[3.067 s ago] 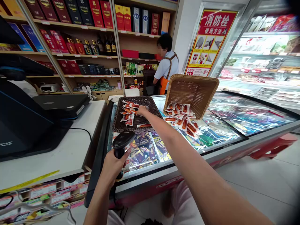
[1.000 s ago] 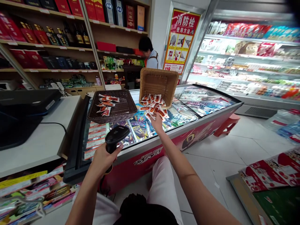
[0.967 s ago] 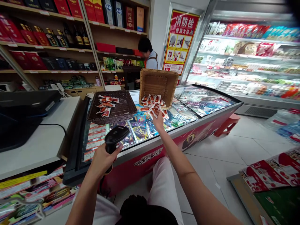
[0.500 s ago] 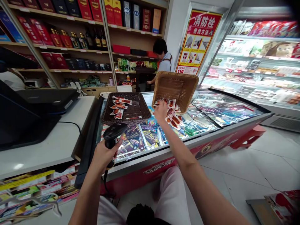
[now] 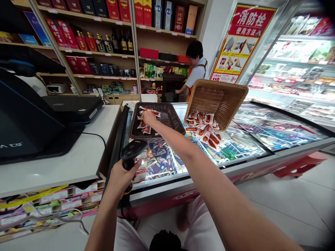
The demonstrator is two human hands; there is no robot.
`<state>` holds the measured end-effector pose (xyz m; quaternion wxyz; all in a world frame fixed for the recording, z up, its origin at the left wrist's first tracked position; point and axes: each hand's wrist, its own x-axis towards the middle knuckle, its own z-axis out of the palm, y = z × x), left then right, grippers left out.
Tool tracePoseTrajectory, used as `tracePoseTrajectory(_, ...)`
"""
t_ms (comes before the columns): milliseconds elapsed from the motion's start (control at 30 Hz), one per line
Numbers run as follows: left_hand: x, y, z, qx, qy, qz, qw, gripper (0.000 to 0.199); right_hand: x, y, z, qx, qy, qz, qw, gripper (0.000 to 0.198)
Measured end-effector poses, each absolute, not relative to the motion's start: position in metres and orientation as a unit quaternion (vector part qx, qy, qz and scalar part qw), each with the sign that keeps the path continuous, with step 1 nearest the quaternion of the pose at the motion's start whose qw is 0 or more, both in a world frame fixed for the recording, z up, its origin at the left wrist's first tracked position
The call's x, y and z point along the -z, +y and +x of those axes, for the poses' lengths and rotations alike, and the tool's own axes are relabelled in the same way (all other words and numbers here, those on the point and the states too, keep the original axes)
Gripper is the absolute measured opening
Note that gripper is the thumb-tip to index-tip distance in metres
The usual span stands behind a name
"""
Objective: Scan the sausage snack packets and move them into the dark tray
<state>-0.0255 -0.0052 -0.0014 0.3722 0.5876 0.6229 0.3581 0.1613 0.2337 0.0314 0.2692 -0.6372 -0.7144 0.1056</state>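
My left hand [image 5: 121, 177] is wrapped round the handle of a black barcode scanner [image 5: 134, 148], held in front of the freezer's near edge. My right hand [image 5: 148, 118] is over the left part of a dark brown wicker basket [image 5: 170, 116], its fingers curled down among several wrapped sausages [image 5: 146, 129]. What the fingertips pinch, if anything, is hidden by the hand. A tan wicker basket [image 5: 220, 94] to the right stands tipped towards me, with more wrapped sausages [image 5: 201, 120] at its lower edge and a pile [image 5: 209, 136] on the glass before it.
Both baskets rest on a glass-topped chest freezer [image 5: 220, 167] full of packaged goods. On the left, a white counter [image 5: 78, 153] carries a dark checkout machine [image 5: 31, 118]. A person [image 5: 197, 69] stands beyond the freezer. A red stool [image 5: 300, 165] is on the floor at right.
My right hand has moved left from the sausages at the tan basket to those in the dark basket. The scanner stays in my left hand. The view has turned a little left.
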Motion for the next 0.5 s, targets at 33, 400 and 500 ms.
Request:
tracePoseTrajectory(33,0.002,-0.005,-0.027,-0.36,0.621,0.588,0.373,0.049,-0.032,0.23,0.168,-0.094,-0.708,-0.647,0.265,0.009)
tracePoseTrajectory(400,0.0,-0.029,-0.006,-0.368,0.584,0.609,0.391,0.046,-0.013,0.096,0.27,0.054,-0.778,-0.479,0.403,0.02)
tracePoseTrajectory(500,-0.002,-0.036,0.0,-0.37,0.57,0.61,0.408,0.048,0.005,0.057,0.285,0.1,-0.755,-0.449,0.468,0.029)
